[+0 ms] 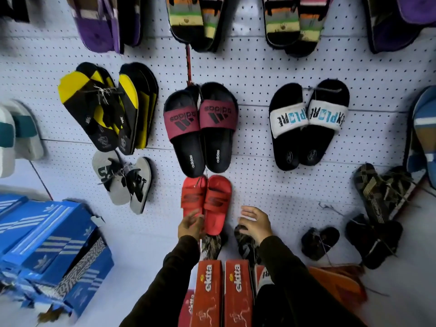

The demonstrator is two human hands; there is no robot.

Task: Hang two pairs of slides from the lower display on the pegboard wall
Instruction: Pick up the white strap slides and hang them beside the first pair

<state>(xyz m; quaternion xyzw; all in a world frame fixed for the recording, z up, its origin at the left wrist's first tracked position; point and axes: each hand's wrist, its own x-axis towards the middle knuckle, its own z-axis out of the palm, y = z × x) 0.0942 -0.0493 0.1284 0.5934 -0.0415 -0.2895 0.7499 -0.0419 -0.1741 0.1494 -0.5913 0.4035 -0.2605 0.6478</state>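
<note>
Red slides (207, 204), 2 black-marked straps each, heel pinched by left grip (191, 225), right grip (256, 223) spread.

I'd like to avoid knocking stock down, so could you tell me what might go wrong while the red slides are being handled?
The left hand grips only the heel end of the red slides, so the pair could slip or swing. They sit just under the maroon adidas slides, whose heels they might nudge loose. The right hand hovers open over dark patterned sandals and may catch them.
</note>
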